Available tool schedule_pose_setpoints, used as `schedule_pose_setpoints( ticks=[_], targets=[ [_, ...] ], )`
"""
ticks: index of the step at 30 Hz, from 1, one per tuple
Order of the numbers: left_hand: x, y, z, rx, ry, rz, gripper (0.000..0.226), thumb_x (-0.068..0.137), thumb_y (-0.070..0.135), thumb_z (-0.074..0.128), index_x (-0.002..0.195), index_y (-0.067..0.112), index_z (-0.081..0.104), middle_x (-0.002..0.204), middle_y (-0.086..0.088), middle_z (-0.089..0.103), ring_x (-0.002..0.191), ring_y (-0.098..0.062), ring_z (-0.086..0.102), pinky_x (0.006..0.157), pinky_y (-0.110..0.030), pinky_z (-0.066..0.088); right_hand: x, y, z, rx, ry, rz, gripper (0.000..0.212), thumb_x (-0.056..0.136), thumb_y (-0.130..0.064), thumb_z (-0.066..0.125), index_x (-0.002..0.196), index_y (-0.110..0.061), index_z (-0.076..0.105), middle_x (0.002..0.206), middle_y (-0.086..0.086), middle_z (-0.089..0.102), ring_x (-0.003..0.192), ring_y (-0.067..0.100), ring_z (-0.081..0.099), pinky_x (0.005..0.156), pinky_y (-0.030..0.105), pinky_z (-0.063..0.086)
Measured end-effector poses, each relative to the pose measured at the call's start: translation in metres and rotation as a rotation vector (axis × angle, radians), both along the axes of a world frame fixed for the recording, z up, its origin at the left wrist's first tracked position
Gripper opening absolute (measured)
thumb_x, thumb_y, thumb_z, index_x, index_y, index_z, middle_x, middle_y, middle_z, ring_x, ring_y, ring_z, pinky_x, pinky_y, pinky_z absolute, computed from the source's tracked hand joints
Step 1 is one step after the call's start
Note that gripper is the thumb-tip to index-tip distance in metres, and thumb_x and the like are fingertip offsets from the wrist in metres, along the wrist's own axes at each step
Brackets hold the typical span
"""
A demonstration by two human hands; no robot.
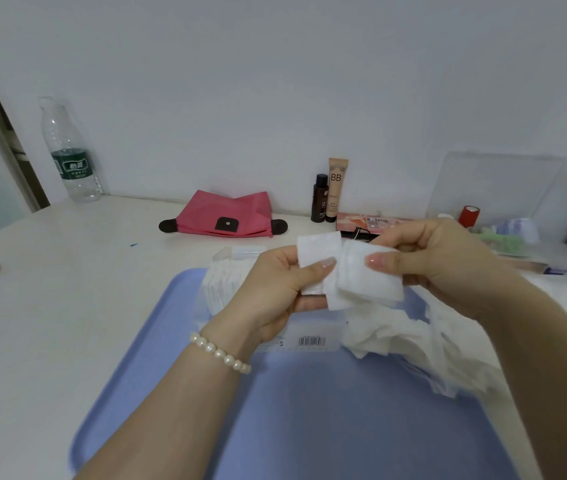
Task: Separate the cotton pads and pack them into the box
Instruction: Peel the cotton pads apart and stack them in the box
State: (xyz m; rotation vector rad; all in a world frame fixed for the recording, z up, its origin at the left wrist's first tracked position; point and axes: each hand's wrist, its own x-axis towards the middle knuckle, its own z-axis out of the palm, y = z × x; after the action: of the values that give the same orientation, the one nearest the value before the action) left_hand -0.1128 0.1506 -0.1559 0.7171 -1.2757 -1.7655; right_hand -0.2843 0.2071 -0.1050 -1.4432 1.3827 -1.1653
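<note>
White cotton pads (347, 271) sit pinched between your two hands above the blue tray's (309, 410) far edge. Your left hand (275, 292) curls round one pad, thumb pressed on its face; your right hand (437, 261) pinches the neighbouring pad the same way. Under them, the clear box (309, 336) rests on the tray, loose pads (413, 341) heaped beside it.

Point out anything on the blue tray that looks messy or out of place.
The loose cotton pads lie in a crumpled, tangled heap on the tray's right side, spilling past its edge, unlike the neat stack in the clear box.
</note>
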Motion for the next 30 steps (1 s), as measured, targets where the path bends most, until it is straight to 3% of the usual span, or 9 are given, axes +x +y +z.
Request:
schedule_pose_setpoints(
  ticks=[4,15,18,22,25,27,30],
  targets=[
    [0.0,0.001,0.001,-0.02,-0.018,-0.021,0.013,0.086,0.003,0.057,0.087,0.008,0.068,0.077,-0.004,0.073,0.069,-0.013,0.07,0.06,-0.028,0.059,0.004,-0.003,-0.004,-0.018,0.097,-0.05,0.01,0.069,-0.003,0.073,0.072,-0.012,0.072,0.067,-0.001,0.072,0.058,0.012,0.065,0.058,0.026,0.056],
    [-0.001,0.002,0.001,-0.008,-0.019,-0.021,0.012,0.088,0.005,0.056,0.087,0.006,0.068,0.077,-0.005,0.073,0.069,-0.014,0.07,0.061,-0.029,0.059,0.008,-0.009,-0.014,-0.039,0.14,-0.119,0.012,0.07,-0.004,0.076,0.07,-0.014,0.069,0.058,-0.002,0.068,0.049,0.008,0.062,0.048,0.021,0.053],
    [0.0,0.001,0.001,0.006,-0.02,-0.025,0.014,0.089,0.007,0.055,0.088,0.006,0.068,0.081,-0.007,0.073,0.071,-0.016,0.07,0.064,-0.03,0.06,0.008,-0.011,-0.017,-0.066,0.164,-0.133,0.016,0.07,-0.007,0.078,0.08,-0.016,0.068,0.07,0.004,0.068,0.053,0.006,0.061,0.054,0.024,0.052],
    [0.002,0.001,0.003,0.035,0.022,-0.049,0.015,0.082,0.014,0.06,0.09,0.004,0.069,0.085,-0.011,0.073,0.077,-0.02,0.07,0.07,-0.035,0.06,0.009,-0.012,-0.018,-0.157,0.353,-0.148,0.015,0.073,-0.017,0.077,0.083,-0.025,0.069,0.086,-0.005,0.067,0.069,0.004,0.056,0.068,0.019,0.049],
    [0.004,0.003,0.006,-0.003,0.045,-0.124,0.029,0.064,-0.003,0.065,0.093,0.002,0.067,0.081,-0.009,0.073,0.074,-0.018,0.071,0.066,-0.027,0.059,0.01,-0.011,-0.018,-0.201,0.338,-0.174,0.013,0.073,-0.014,0.077,0.071,-0.024,0.068,0.076,-0.007,0.068,0.065,0.002,0.059,0.071,0.028,0.051],
    [0.005,0.002,0.004,-0.017,0.026,-0.128,0.039,0.064,-0.022,0.06,0.096,0.001,0.066,0.079,-0.009,0.073,0.071,-0.017,0.071,0.063,-0.024,0.058,0.009,-0.011,-0.017,-0.245,0.301,-0.203,0.018,0.071,-0.01,0.078,0.066,-0.024,0.068,0.066,-0.014,0.066,0.058,-0.004,0.055,0.068,0.027,0.047],
    [0.006,0.0,0.003,0.012,0.02,-0.113,0.043,0.069,-0.029,0.053,0.099,-0.001,0.065,0.08,-0.011,0.073,0.072,-0.019,0.071,0.064,-0.024,0.058,0.011,-0.011,-0.017,-0.303,0.295,-0.204,0.024,0.069,-0.008,0.079,0.063,-0.027,0.066,0.066,-0.015,0.065,0.064,-0.004,0.056,0.068,0.023,0.045]
  ],
)
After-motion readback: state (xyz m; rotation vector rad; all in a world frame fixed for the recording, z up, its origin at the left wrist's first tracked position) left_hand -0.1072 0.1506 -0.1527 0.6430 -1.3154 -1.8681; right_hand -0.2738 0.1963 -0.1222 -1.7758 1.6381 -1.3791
